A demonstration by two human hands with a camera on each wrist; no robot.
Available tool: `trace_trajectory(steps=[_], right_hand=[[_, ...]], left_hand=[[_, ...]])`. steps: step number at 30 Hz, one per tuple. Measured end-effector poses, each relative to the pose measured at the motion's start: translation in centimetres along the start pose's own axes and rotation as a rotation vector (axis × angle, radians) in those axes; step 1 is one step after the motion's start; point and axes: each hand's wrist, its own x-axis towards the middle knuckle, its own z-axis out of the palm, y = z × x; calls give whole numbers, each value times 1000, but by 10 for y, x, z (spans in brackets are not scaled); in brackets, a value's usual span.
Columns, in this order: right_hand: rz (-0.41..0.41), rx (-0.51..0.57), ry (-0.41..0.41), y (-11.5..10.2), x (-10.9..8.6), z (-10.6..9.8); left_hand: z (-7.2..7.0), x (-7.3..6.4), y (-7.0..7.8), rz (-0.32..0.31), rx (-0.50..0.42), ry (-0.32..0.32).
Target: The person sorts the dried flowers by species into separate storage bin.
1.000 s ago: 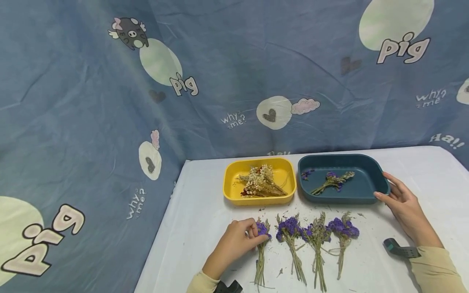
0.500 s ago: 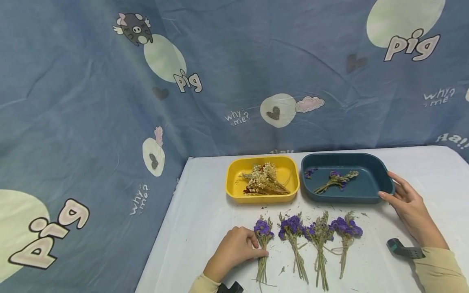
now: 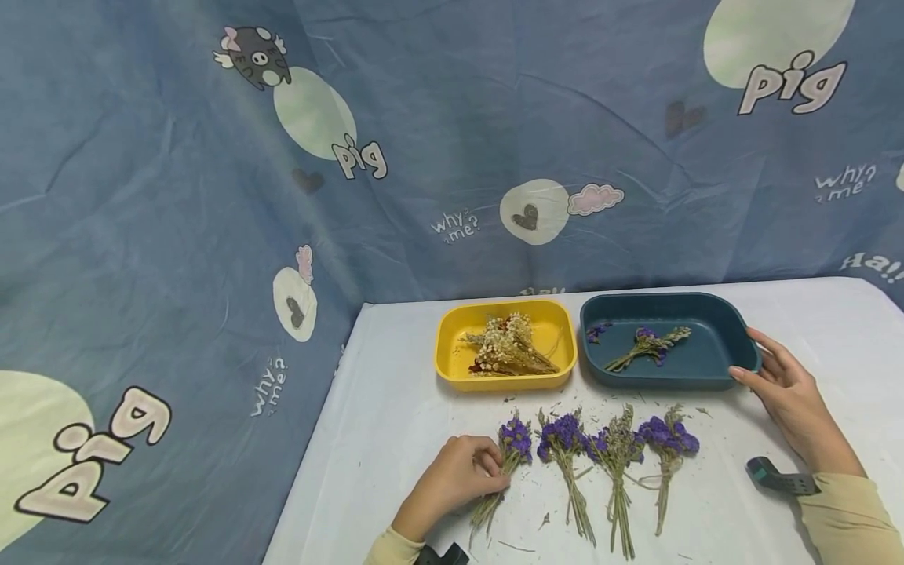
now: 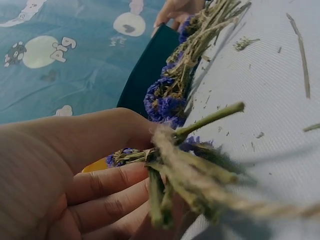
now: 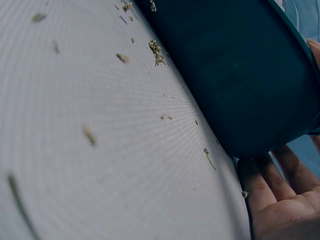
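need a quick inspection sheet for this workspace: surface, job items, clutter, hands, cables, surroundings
Surface: white-covered table.
Job items: held purple bunch, leftmost in the front row; three more purple bunches beside it; yellow tray with cream dried flowers; dark blue tray with a small purple bunch and loose purple bits.
Clutter: plant scraps scattered on the table.
Hands: left hand pinches the leftmost bunch; right hand grips the right end of the dark blue tray.
Cables: nothing seen.
Surroundings: blue printed cloth behind and to the left.
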Motion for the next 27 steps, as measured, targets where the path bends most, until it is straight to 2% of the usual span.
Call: trace_trajectory(steps=[9, 18, 23, 27], right_hand=[[-5, 7, -7, 0, -1, 0], [-21, 22, -30, -2, -1, 0], [-21, 23, -34, -2, -2, 0], [-19, 15, -30, -2, -1, 0]], left_hand=[[-5, -2, 2, -28, -173, -25], [-7, -2, 1, -27, -290, -7], [-7, 0, 0, -24, -308, 5], [-7, 0, 0, -12, -280, 35]])
